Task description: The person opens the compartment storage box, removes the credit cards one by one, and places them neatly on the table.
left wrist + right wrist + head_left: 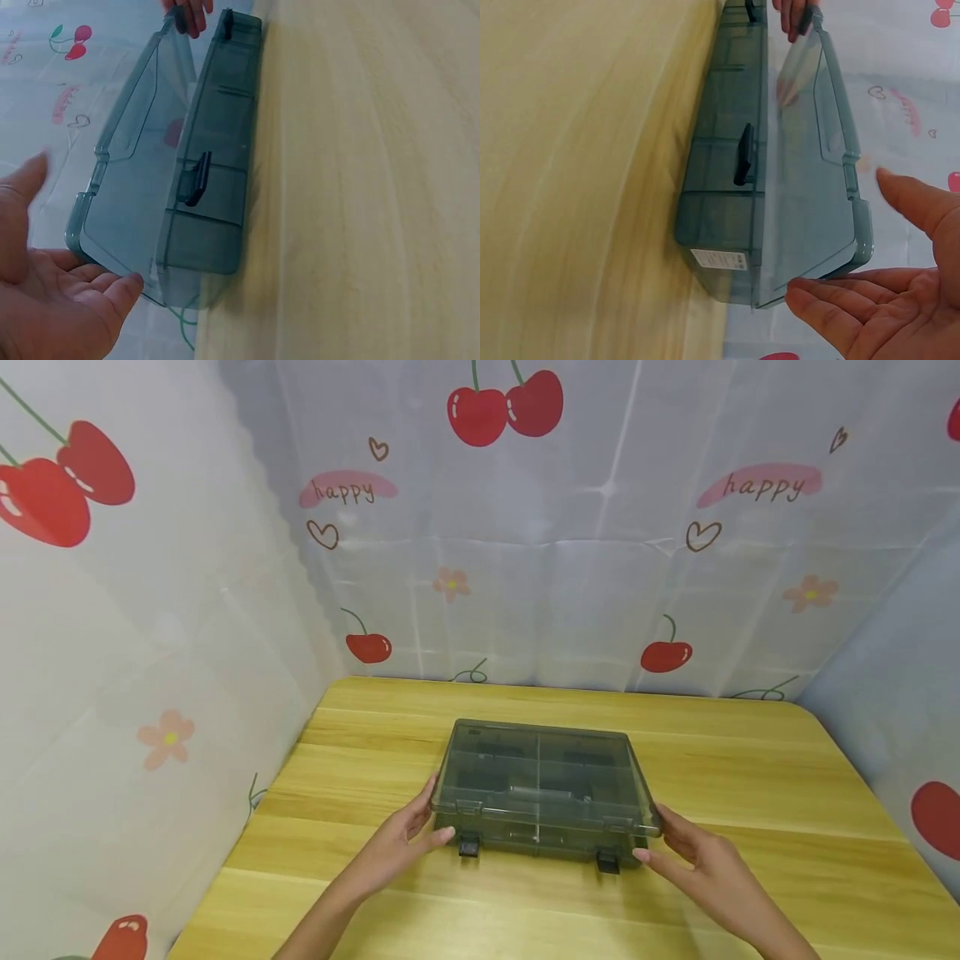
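Crosswise, the translucent dark-green box (517, 837) lies on the table, its long axis running left to right, with the right end slightly nearer the person. The latch side faces the person; two black latches (468, 845) hang unfastened along this face. The lid (570, 789) is tilted, its front edge raised clear of the base and its rear edge low. A white label (718, 259) is fixed to the right end wall.

The left hand (401, 845) is unclenched, its extended fingers touching the left side of the lid and its thumb apart. The right hand (705, 864) is likewise unclenched, with straight fingers against the lid's right side.

The table (375, 760) has a yellowish wood-grain surface with rounded far corners. Behind it and at both sides hang pale sheets (555, 610) printed with red cherries; the rear sheet also carries hearts, flowers and the word "happy".
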{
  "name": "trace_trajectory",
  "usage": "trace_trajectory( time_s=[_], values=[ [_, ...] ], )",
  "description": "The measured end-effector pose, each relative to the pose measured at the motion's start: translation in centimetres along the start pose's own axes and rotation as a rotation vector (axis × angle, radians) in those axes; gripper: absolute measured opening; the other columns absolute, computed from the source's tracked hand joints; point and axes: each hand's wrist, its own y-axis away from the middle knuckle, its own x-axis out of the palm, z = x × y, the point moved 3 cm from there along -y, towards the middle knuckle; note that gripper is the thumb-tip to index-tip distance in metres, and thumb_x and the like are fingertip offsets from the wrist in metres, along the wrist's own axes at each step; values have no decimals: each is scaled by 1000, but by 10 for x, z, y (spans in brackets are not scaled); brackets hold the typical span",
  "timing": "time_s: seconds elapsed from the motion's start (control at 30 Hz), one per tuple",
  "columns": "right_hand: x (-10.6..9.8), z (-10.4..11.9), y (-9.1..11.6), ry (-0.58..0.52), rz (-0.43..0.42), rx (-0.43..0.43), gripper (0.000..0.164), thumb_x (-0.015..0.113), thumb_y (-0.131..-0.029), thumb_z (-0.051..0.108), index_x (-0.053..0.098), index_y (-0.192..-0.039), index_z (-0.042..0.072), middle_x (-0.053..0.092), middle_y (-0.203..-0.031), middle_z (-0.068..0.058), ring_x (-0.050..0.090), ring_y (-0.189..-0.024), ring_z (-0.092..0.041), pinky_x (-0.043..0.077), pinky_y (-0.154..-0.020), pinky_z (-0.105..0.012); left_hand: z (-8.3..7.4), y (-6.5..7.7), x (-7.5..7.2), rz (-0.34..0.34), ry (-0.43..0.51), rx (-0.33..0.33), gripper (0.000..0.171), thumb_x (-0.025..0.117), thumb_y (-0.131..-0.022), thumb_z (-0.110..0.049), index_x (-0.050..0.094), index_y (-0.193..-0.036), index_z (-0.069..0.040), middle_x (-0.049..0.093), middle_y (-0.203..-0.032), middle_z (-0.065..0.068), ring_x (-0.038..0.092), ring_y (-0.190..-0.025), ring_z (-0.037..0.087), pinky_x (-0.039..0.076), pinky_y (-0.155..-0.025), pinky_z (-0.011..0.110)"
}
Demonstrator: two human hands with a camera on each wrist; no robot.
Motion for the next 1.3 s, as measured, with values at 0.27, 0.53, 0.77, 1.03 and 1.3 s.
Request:
trace_trajectory(
  time_s=[0.27, 0.53, 0.77, 1.03, 1.3],
  values=[
    [-6, 2, 6, -9, -63, -89, 76, 68, -98, 38, 40, -151, -8, 52, -141, -31, 61, -122, -41, 59, -89, -40, -11, 3, -1, -4, -51, 19, 83, 65, -102, -26, 11, -163, -12, 14, -166, 14, 28, -148, 35, 29, -117, 46],
    [-10, 4, 7, -74, -67, -66, 68, 65, -101, 35, 43, -149, -9, 53, -141, -31, 64, -119, -38, 60, -84, -34, -18, 4, -6, -83, -82, 60, 65, 58, -105, -25, 28, -158, -2, 25, -163, 16, 34, -145, 37, 35, -113, 47],
    [-10, 4, 6, -101, -60, -37, 70, 64, -100, 39, 44, -149, -7, 51, -143, -30, 62, -122, -38, 60, -85, -33, -22, 3, -11, -125, -82, 65, 62, 62, -103, -23, 36, -156, -3, 35, -158, 17, 40, -141, 36, 38, -111, 44],
    [-12, 6, 3, -122, -126, -96, 59, 70, -98, 20, 48, -145, -9, 56, -137, -31, 62, -120, -40, 61, -82, -30, -28, -1, -17, -137, -112, 76, 58, 61, -103, -20, 39, -154, -3, 38, -157, 16, 41, -142, 33, 39, -111, 45],
    [-17, 8, 1, -82, -207, -130, 53, 71, -97, 16, 54, -142, -5, 62, -132, -28, 68, -112, -36, 61, -78, -28, -34, -6, -23, -139, -122, 85, 55, 61, -103, -17, 42, -153, -5, 42, -155, 17, 51, -134, 32, 48, -105, 43]
  ],
)
